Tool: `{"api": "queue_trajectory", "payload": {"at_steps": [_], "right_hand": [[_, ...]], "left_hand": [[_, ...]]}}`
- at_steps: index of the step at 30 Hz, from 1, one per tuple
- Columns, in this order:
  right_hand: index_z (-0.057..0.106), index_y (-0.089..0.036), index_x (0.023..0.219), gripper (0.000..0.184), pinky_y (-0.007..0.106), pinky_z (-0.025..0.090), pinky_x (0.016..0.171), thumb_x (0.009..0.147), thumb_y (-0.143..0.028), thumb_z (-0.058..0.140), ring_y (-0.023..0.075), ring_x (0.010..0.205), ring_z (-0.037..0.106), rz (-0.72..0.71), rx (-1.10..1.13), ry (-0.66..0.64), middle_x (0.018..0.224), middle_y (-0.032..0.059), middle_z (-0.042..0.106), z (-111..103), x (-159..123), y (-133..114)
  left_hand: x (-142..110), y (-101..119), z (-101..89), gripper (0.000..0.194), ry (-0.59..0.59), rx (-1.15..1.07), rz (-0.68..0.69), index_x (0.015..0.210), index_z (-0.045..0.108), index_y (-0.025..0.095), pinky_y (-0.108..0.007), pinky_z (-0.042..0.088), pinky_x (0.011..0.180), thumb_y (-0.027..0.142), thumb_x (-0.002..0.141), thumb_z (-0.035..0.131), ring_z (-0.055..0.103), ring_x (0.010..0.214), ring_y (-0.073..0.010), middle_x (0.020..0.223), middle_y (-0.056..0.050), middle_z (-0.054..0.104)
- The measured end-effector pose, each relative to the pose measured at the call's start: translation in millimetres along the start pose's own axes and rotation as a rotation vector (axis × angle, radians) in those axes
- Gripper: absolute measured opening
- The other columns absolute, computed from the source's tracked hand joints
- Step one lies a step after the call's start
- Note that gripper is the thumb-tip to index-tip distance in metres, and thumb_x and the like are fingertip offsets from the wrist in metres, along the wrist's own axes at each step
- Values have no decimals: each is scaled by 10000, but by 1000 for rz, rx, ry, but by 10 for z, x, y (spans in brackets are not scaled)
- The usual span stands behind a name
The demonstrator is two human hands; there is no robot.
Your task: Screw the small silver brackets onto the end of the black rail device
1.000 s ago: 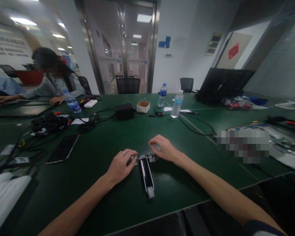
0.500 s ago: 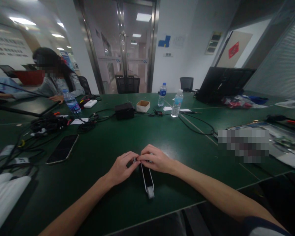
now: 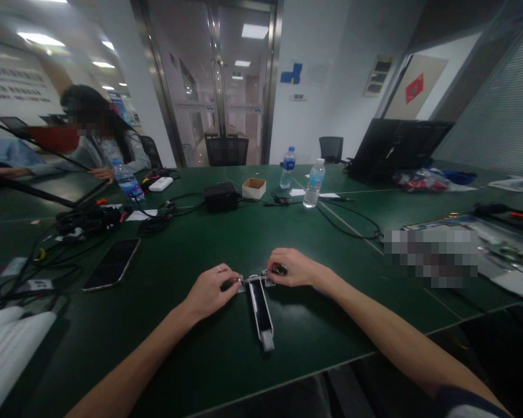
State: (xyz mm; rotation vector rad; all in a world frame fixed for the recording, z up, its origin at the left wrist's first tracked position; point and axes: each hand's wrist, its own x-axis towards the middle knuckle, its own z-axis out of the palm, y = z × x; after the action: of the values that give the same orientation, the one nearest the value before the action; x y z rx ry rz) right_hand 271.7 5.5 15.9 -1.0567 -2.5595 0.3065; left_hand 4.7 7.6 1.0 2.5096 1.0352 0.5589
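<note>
In front of me on the table lies a slim black strip (image 3: 261, 310) in a white frame, with a pale grey tip at its near end. Across its far end runs a thin metal bar (image 3: 253, 279) with small brackets at both sides. My left hand (image 3: 212, 291) is shut in a pinch on the bar's left end, a ring on one finger. At the right end, my right hand (image 3: 294, 268) pinches the bar between thumb and fingers. Fingers partly hide both ends of the bar.
A phone (image 3: 112, 264) and tangled black cables (image 3: 89, 217) lie left. Farther back stand a small box (image 3: 254, 188), a black adapter (image 3: 221, 197) and water bottles (image 3: 314, 184). Right, there is a panel with circuit parts (image 3: 508, 252). A co-worker (image 3: 108, 136) sits far left.
My right hand came in to the bar's middle beside my left hand, then moved right to its right end. The left hand barely moved. At far left, a dark frame has been raised.
</note>
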Motion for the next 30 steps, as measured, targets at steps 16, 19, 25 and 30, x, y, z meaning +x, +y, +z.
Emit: {"api": "queue_trajectory", "payload": {"at_steps": [16,19,25,30], "right_hand": [[638,-132,826,78,225,408,637,799,-205,633,122,713,531,-4,45,-47,815,36,597,42,13,-41],[639,-131,828,78,225,408,638,802,-204,630,123,717,532,1,46,-56,826,39,598,31,12,-50],[640,-133,825,71,228,407,646,798,-198,628,123,713,530,6,39,-59,809,36,596,25,17,-63],[640,-131,825,66,232,412,661,797,-189,624,127,721,534,-2,38,-59,803,35,598,29,20,-64]], "left_hand": [[-2,10,-5,264,-84,-36,-77,1049,673,192,-253,442,628,334,882,525,562,699,-153,899,-21,667],[-2,14,-7,271,-85,-46,-94,1045,667,188,-252,438,618,352,883,524,556,677,-150,856,-16,658],[14,54,-20,219,-65,-18,-74,957,663,176,-286,455,678,315,880,512,568,761,-174,912,-35,641],[16,50,-11,227,-72,-26,-85,945,657,168,-294,457,688,321,886,500,565,775,-179,907,-41,622]]}}
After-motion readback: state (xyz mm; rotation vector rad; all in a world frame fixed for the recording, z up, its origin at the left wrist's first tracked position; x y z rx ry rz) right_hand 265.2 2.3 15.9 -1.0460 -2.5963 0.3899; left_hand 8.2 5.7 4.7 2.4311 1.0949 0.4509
